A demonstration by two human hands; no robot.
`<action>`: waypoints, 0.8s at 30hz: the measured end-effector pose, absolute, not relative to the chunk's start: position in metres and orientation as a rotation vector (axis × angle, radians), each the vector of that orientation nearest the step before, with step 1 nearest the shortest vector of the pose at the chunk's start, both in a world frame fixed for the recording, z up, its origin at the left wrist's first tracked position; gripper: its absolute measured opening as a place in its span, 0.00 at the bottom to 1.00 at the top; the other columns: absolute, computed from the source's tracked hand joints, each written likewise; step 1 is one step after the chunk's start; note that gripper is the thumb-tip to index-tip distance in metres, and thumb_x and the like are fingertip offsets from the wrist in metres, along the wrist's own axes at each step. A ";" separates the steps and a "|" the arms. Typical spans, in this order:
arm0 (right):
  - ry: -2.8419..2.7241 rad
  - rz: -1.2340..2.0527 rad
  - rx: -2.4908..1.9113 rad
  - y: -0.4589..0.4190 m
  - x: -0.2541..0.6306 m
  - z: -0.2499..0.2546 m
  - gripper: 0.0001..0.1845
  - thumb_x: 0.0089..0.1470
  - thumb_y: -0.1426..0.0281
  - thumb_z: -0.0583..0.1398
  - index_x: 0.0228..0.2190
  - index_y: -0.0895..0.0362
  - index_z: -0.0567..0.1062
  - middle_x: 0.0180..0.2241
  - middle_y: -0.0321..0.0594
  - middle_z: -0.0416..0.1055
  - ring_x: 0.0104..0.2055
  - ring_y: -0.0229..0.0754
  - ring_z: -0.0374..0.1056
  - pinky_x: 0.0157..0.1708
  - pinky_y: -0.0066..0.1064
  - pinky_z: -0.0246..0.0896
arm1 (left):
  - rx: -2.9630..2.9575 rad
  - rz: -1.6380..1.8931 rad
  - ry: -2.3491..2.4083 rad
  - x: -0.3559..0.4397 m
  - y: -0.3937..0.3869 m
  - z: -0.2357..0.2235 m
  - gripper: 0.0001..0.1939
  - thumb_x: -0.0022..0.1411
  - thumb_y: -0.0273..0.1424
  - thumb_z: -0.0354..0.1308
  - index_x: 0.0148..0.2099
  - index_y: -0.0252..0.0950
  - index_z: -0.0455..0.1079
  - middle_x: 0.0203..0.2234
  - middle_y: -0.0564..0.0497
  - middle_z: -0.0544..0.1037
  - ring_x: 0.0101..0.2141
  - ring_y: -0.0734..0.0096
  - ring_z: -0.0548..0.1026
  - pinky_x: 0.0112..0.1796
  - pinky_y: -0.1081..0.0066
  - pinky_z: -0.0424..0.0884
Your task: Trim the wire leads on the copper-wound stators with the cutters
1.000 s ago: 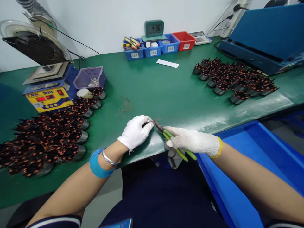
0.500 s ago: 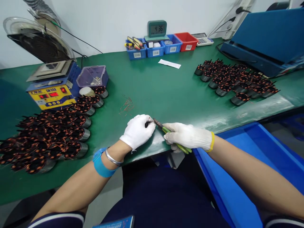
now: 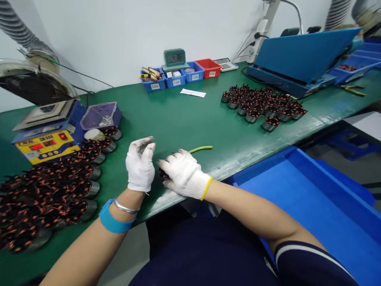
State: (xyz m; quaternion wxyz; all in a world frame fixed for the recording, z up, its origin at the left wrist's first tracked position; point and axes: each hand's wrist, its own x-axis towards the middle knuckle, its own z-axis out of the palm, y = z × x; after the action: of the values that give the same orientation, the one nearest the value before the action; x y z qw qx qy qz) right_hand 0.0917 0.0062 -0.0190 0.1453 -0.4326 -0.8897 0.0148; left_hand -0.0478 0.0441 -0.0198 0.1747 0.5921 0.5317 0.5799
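My left hand (image 3: 140, 165), in a white glove with dirty fingertips, is raised with its thumb and fingers apart and nothing in it. Just right of it, my right hand (image 3: 183, 172), in a white glove with a yellow cuff edge, is closed over a wound motor stator (image 3: 163, 174). Only the stator's dark left side with bits of copper shows. A green handle of the cutters (image 3: 201, 149) sticks out beyond my right hand. Their jaws are hidden, and I cannot tell whether they lie on the bench or are partly held.
Rows of stators (image 3: 47, 186) fill the bench's left side, near a yellow-and-blue control unit (image 3: 47, 145) and a purple bin (image 3: 101, 113). More stators (image 3: 262, 101) stand at right before a blue machine (image 3: 297, 59). Small bins (image 3: 178, 79) line the wall. A blue tray (image 3: 297, 190) sits below the bench edge.
The view has turned right. My left hand has opened and moved away from my right. My right hand has gone from holding the cutters by their handles to covering a stator.
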 end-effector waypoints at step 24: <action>-2.233 0.491 -1.775 -0.014 0.179 -0.057 0.26 0.51 0.57 0.54 0.49 0.52 0.73 0.31 0.46 0.76 0.29 0.53 0.74 0.28 0.41 0.67 | 2.271 1.159 2.150 -0.105 -0.025 -0.006 0.27 0.51 0.49 0.66 0.46 0.35 0.71 0.56 0.38 0.72 0.57 0.53 0.69 0.58 0.55 0.65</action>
State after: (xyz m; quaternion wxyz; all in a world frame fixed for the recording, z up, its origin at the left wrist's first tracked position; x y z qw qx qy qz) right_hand 0.1789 -0.0141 -0.0568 0.1232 -0.6085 -0.7656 0.1683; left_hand -0.1055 -0.0246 -0.0056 -0.0966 0.6776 0.6417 0.3460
